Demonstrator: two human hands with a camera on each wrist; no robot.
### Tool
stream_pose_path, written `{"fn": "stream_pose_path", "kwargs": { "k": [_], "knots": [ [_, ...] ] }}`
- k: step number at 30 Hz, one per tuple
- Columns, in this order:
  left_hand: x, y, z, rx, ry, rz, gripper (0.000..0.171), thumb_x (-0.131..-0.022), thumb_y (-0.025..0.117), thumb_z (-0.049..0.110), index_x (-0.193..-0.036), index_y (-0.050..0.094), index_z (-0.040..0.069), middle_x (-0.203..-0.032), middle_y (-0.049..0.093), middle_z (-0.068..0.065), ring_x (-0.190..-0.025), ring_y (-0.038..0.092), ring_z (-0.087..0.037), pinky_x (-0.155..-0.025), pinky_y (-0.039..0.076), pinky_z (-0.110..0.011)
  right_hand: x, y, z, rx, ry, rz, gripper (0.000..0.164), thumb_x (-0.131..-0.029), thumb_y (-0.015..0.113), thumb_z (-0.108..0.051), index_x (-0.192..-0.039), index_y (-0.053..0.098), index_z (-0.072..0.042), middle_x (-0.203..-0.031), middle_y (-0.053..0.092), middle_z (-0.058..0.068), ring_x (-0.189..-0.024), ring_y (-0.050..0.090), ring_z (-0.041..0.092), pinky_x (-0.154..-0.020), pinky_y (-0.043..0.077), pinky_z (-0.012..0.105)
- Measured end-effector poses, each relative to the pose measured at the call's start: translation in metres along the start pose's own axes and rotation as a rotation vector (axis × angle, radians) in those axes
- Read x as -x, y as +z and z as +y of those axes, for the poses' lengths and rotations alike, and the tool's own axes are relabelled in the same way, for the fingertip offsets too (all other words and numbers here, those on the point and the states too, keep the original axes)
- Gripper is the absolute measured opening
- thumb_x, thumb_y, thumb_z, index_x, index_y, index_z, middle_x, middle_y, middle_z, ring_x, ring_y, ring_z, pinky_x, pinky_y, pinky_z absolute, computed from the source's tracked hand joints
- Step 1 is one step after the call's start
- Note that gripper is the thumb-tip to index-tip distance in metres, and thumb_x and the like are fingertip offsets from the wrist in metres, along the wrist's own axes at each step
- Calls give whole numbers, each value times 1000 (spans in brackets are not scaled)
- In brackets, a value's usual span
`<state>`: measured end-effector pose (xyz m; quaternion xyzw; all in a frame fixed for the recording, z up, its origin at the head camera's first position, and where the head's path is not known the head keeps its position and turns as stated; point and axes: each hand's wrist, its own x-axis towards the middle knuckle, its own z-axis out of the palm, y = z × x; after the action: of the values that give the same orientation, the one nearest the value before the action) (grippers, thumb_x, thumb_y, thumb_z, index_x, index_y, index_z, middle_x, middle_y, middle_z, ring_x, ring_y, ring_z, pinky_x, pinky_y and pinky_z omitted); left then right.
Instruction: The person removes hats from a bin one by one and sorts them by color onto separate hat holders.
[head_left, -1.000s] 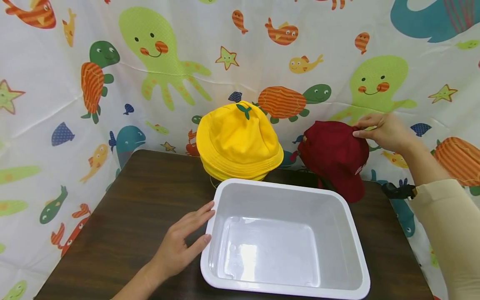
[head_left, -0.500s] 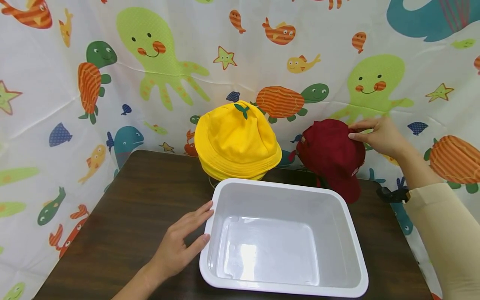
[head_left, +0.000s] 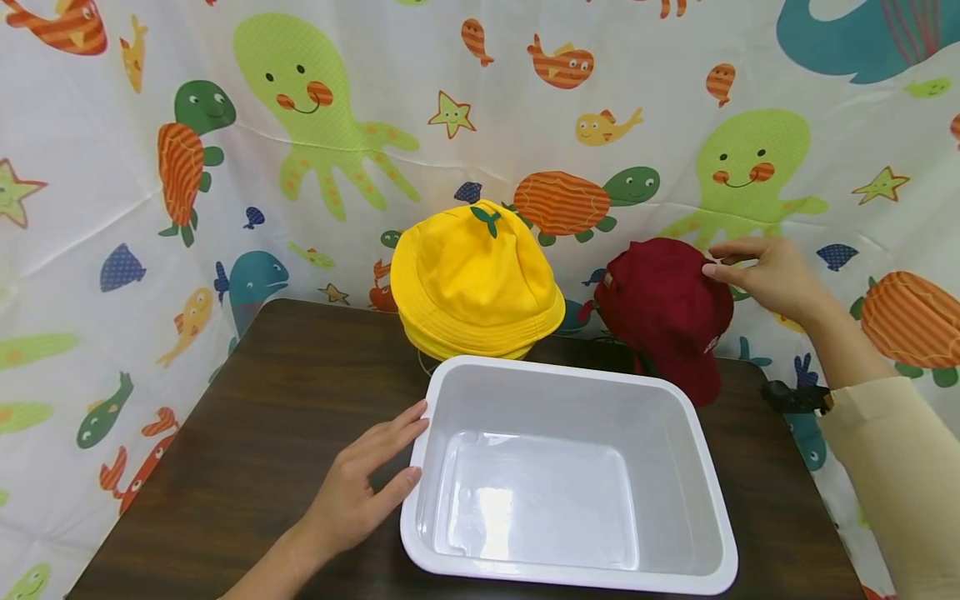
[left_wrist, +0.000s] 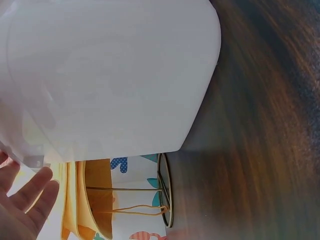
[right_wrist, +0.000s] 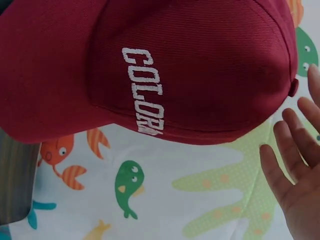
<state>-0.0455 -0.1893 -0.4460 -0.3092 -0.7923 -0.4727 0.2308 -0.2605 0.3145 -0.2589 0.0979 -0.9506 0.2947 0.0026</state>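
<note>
My left hand [head_left: 367, 492] rests its loosely spread fingers on the left rim of a white plastic basin [head_left: 566, 575], with nothing visible inside the basin. In the left wrist view, the fingers touch the basin's edge. A dark red baseball cap [head_left: 660, 300] with white lettering perches at the back right, brim down towards me; what bears it is mostly hidden. Beside its crown is my right hand [head_left: 772, 271], thumb and forefinger close to the top. In the right wrist view, the relaxed fingers [right_wrist: 292, 152] appear apart from the cap.
A yellow bucket hat [head_left: 476, 287] with a green sprout stands behind the basin on a wire stand [left_wrist: 167, 192]. The dark wooden table [head_left: 247, 400] backs onto a sea-animal curtain [head_left: 360, 92]. A black strap [head_left: 795, 397] is on the right wrist.
My right thumb and fingers, which were against the cap's crown, have eased slightly to the right, off it. The left hand and basin stay in place.
</note>
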Motion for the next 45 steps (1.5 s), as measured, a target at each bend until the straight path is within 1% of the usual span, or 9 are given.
{"fn": "stream_pose_path", "kwargs": {
  "k": [6, 16, 18, 23, 27, 29, 32, 35, 45],
  "knots": [
    [-3, -2, 0, 1, 14, -16, 59, -82, 75, -3, -140, 65, 2, -149, 59, -17, -128, 62, -22, -113, 41, -21, 12, -6, -3, 14, 10, 20, 58, -104, 63, -44, -141, 63, 1, -139, 61, 26, -120, 57, 41, -69, 48, 13],
    [-8, -14, 1, -99, -17, -92, 62, -82, 79, 2, -141, 66, 7, -150, 60, -9, -126, 63, -21, -112, 38, -17, 30, -5, -2, 7, -29, 39, 62, -106, 61, -42, -154, 50, -4, -139, 62, 25, -116, 63, 44, -71, 48, 8],
    [-10, -17, 1, -110, -12, -98, 62, -81, 80, 3, -141, 67, 7, -150, 60, -9, -127, 62, -22, -112, 38, -17, 34, -3, -2, 4, -48, 57, 61, -106, 62, -39, -154, 50, -4, -135, 64, 26, -112, 65, 40, -72, 47, 7],
    [-18, -26, -1, -147, -30, -119, 61, -81, 82, 5, -141, 67, 8, -151, 59, -7, -129, 61, -23, -113, 38, -17, 45, 1, 2, 2, -77, 89, 58, -105, 64, -33, -153, 51, -2, -133, 65, 24, -101, 60, 1, -74, 45, 3],
    [-27, -33, -4, -197, -51, -140, 61, -84, 81, 8, -142, 66, 10, -153, 58, -4, -130, 61, -24, -113, 37, -18, 58, 6, 7, -5, -58, 92, 61, -105, 63, -33, -156, 47, -4, -141, 62, 24, -110, 65, 15, -74, 45, 4],
    [-32, -36, -6, -228, -56, -145, 61, -85, 80, 10, -144, 65, 11, -154, 57, -3, -131, 60, -24, -114, 35, -18, 65, 10, 9, -13, -47, 89, 63, -106, 62, -34, -159, 43, -5, -146, 58, 25, -118, 64, 36, -79, 52, 12],
    [-38, -41, -10, -273, -38, -126, 63, -85, 80, 10, -146, 63, 12, -154, 56, -3, -130, 61, -26, -114, 34, -17, 77, 16, 12, -21, -35, 98, 65, -107, 60, -35, -162, 38, -8, -153, 51, 26, -130, 53, 52, -90, 60, 46],
    [-43, -46, -13, -311, -25, -98, 64, -85, 79, 9, -147, 62, 12, -154, 57, -4, -128, 62, -27, -114, 32, -16, 89, 24, 17, 2, -68, 141, 65, -107, 59, -33, -163, 37, -9, -155, 48, 28, -136, 45, 57, -96, 43, 79],
    [-44, -60, -28, -434, -40, 1, 59, -90, 73, 17, -147, 61, 6, -153, 56, -10, -136, 57, -37, -121, 37, -43, 122, 54, 46, 129, -255, 346, 69, -100, 66, -25, -160, 40, -4, -158, 44, 30, -140, 41, 57, -116, 27, 72]
  ]
}}
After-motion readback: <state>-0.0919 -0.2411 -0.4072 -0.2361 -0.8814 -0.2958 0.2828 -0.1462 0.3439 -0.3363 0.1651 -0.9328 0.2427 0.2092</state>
